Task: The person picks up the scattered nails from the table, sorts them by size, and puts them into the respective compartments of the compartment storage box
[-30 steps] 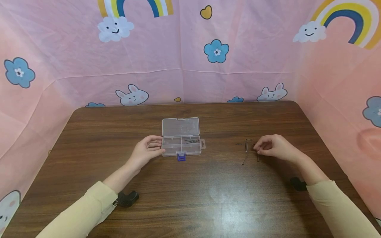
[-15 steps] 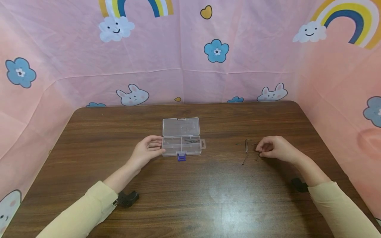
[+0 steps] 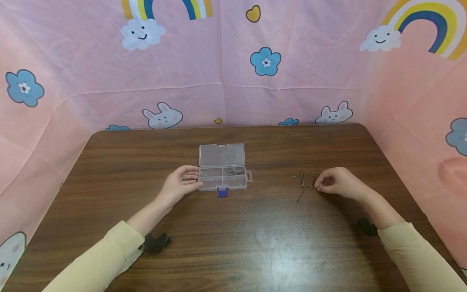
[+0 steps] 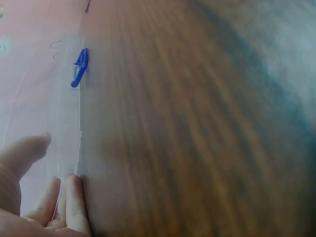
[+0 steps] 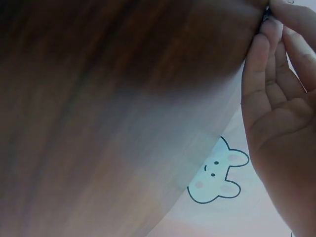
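Note:
A clear plastic compartment box (image 3: 210, 185) stands on the table with its lid (image 3: 221, 155) raised at the back and a blue latch (image 3: 222, 192) at the front. Several thin metal nails (image 3: 235, 172) lie in its back right compartment. My left hand (image 3: 178, 184) rests against the box's left end, fingers fairly straight, the thumb by the front corner. To the right, the fingertips of my right hand (image 3: 337, 182) pinch one nail (image 3: 311, 187), which points left, low over the tabletop. In the right wrist view, the pinched end is mostly hidden by the fingers.
Several loose nails (image 3: 302, 178) lie between the box and my right hand, one of them (image 3: 300, 196) slanting nearer to me. The brown wooden table (image 3: 233, 235) meets a pink patterned cloth (image 3: 310, 73) at the back and sides. A hang tab (image 3: 249, 176) sticks out from the box's right end.
The nail at my right fingertips has swung from pointing towards me to pointing left, and the hand has drawn slightly right. My left hand stays at the box.

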A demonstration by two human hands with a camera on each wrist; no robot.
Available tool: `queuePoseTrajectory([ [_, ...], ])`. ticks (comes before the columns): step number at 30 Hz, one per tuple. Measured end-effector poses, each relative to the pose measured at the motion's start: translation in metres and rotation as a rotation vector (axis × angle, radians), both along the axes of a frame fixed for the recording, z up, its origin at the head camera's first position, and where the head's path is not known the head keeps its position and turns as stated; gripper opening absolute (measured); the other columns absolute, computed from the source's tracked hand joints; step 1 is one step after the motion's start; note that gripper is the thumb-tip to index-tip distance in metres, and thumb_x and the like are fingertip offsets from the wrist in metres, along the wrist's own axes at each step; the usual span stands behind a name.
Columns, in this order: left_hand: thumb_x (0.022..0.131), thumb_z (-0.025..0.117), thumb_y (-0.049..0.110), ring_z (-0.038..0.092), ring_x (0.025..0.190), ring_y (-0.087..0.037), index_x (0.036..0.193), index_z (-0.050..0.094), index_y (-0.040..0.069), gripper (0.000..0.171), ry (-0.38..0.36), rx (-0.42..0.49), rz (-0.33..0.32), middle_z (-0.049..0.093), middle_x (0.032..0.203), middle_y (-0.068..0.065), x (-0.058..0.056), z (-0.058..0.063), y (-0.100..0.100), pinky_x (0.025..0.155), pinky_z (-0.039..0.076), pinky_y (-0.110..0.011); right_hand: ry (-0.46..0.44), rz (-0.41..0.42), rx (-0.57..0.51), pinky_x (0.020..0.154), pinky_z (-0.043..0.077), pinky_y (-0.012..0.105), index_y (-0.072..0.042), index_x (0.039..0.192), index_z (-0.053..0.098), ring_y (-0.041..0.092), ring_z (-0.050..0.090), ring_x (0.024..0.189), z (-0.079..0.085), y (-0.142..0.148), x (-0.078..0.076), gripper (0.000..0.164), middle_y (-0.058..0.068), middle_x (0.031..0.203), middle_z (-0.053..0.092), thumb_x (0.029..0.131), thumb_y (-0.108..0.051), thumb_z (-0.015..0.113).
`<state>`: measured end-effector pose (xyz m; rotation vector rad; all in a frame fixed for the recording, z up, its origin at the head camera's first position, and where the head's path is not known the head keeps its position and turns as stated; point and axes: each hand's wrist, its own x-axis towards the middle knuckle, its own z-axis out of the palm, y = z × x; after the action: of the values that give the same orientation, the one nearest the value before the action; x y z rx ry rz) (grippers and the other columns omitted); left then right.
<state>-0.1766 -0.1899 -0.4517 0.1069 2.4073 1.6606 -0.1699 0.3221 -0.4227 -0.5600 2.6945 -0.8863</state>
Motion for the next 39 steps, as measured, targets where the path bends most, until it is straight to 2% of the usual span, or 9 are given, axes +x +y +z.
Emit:
queuePoseTrajectory([
  [10, 0.096, 0.078, 0.009, 0.065, 0.128, -0.037, 0.144, 0.056, -0.002, 0.054, -0.012, -0.01, -0.007, 0.063, 0.139, -0.027, -0.005, 0.001, -0.002, 0.1, 0.057, -0.018, 0.007, -0.02, 0.066, 0.068, 0.057, 0.02, -0.012, 0.09, 0.081, 0.003, 0.064, 0.079, 0.005, -0.007, -0.003, 0.012, -0.002, 0.088, 0.078, 0.092, -0.001, 0.077],
  [17, 0.096, 0.078, 0.009, 0.065, 0.129, -0.038, 0.144, 0.056, -0.002, 0.054, -0.012, -0.005, -0.013, 0.064, 0.14, -0.027, -0.012, 0.002, -0.004, 0.102, 0.058, -0.021, 0.029, -0.053, 0.021, 0.066, 0.053, 0.02, -0.009, 0.093, 0.08, 0.004, 0.06, 0.076, 0.009, -0.017, -0.006, 0.009, 0.003, 0.091, 0.079, 0.093, 0.0, 0.076],
  [24, 0.097, 0.078, 0.011, 0.065, 0.129, -0.037, 0.144, 0.056, -0.001, 0.054, -0.023, -0.015, -0.022, 0.063, 0.141, -0.026, -0.016, 0.002, -0.007, 0.107, 0.058, -0.031, 0.027, -0.05, -0.018, 0.066, 0.053, 0.021, -0.007, 0.093, 0.079, 0.005, 0.06, 0.075, 0.01, -0.043, -0.016, 0.007, 0.005, 0.092, 0.078, 0.093, 0.0, 0.076],
  [39, 0.097, 0.078, 0.011, 0.065, 0.129, -0.038, 0.146, 0.055, -0.001, 0.055, -0.023, -0.014, -0.027, 0.063, 0.141, -0.026, -0.016, 0.003, -0.007, 0.106, 0.059, -0.029, 0.061, 0.035, -0.074, 0.072, 0.057, 0.023, -0.009, 0.092, 0.08, 0.012, 0.067, 0.081, 0.012, -0.105, -0.045, 0.01, 0.001, 0.088, 0.078, 0.092, -0.001, 0.075],
])
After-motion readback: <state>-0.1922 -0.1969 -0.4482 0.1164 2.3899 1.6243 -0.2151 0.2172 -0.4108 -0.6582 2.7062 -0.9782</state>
